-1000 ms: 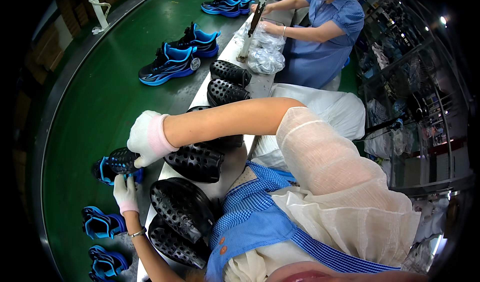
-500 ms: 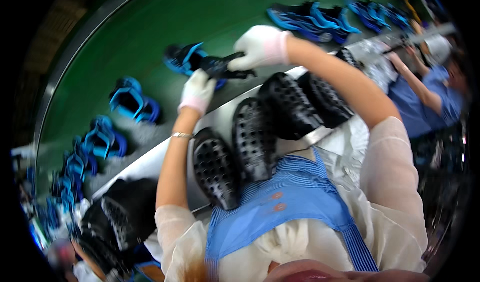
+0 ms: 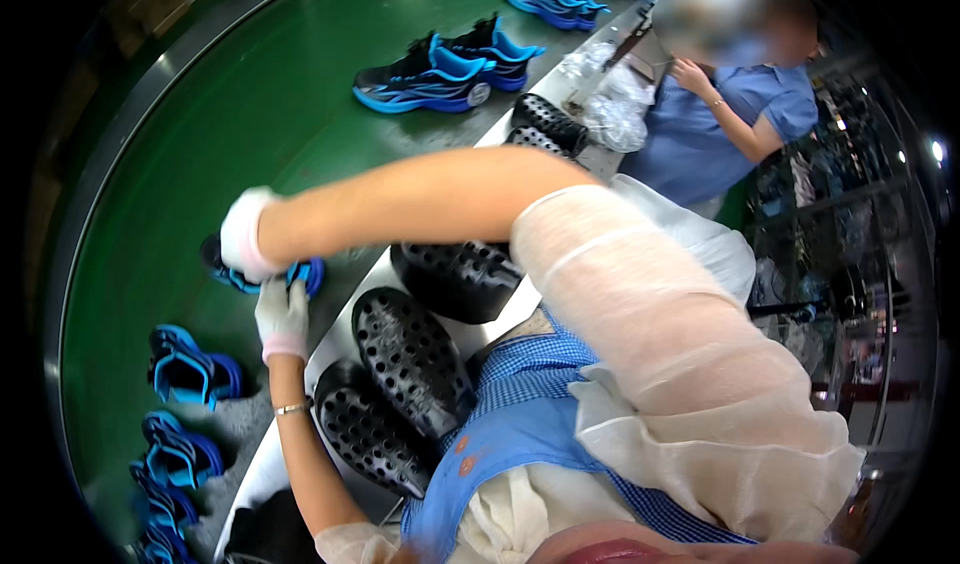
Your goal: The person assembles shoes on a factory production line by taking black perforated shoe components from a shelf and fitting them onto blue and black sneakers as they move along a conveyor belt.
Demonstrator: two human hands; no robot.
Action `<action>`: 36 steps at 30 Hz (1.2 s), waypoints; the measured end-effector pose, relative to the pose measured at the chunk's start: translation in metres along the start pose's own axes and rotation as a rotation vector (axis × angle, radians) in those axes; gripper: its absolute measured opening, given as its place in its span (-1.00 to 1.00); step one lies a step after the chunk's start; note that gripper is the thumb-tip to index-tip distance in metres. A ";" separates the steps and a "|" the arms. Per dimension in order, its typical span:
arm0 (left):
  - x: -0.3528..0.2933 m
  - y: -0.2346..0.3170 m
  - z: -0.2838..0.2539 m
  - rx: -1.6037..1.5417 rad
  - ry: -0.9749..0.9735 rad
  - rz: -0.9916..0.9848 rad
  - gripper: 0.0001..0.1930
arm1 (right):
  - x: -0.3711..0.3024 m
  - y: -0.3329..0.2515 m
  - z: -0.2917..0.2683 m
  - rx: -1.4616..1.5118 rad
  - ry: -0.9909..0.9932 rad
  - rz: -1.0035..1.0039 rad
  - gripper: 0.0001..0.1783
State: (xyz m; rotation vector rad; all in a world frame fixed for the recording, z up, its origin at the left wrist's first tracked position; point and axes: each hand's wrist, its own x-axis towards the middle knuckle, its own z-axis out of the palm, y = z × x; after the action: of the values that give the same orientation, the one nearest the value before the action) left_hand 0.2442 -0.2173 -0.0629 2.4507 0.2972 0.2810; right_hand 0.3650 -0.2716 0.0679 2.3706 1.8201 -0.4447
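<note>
Both hands, in white gloves with pink cuffs, are at a black and blue sneaker on the green conveyor belt. My left hand is closed on the sneaker's near side, its fingertips over the collar. My right hand bends down over the top of the shoe; its fingers and anything in them are hidden. Against my apron stand black perforated shoe-shaped forms, soles up, on the pale metal ledge. My right forearm passes above them.
Several matching sneakers line the belt to the lower left; a pair stands farther right. Crumpled clear plastic lies on the ledge near a co-worker in a blue shirt. A metal rail curves along the far side.
Both hands have moved left and down to a sneaker on the belt. The black piece they held between them no longer shows. My view has swung, and the co-worker appears closer to centre.
</note>
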 end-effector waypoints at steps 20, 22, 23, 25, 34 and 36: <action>0.022 0.015 -0.014 -0.076 -0.353 -0.253 -0.66 | 0.080 -0.009 0.068 -0.087 0.020 -0.066 -0.72; 0.023 0.011 -0.013 -0.100 -0.379 -0.374 -0.65 | 0.074 -0.012 0.063 -0.100 -0.012 -0.091 -0.71; 0.024 0.013 -0.013 -0.095 -0.385 -0.368 -0.65 | 0.073 -0.010 0.063 -0.094 -0.008 -0.083 -0.71; 0.024 0.018 -0.012 -0.088 -0.360 -0.318 -0.68 | 0.070 -0.009 0.063 -0.107 -0.002 -0.087 -0.70; 0.020 0.013 -0.017 -0.046 -0.294 -0.222 -0.76 | 0.073 -0.017 0.056 -0.155 -0.045 -0.067 -0.69; 0.024 0.010 -0.014 -0.072 -0.330 -0.290 -0.77 | 0.075 -0.013 0.060 -0.115 -0.036 -0.049 -0.69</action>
State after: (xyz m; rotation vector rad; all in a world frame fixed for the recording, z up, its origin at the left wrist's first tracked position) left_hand 0.2647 -0.2094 -0.0427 2.2970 0.4792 -0.2317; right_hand 0.3610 -0.2146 -0.0105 2.2328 1.8385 -0.3748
